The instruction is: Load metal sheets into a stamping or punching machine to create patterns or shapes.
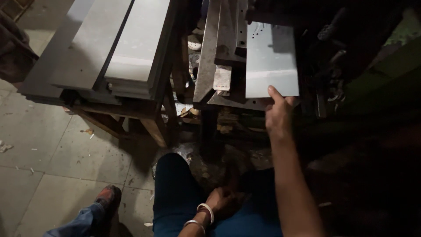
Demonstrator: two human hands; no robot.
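My right hand at the near edge of a grey metal sheet

Nearest me, my left hand (223,202) rests closed on my lap at 6 o'clock, holding nothing that I can see. Farther out, my right hand (278,115) has its fingers (275,93) pinching the sheet (270,61) at its near edge, at 1 o'clock on the machine bed (210,52). I judge this a positioning step, needing a steady slide. Stacked sheets (131,48) lie at 11 o'clock; open floor (57,149) left.
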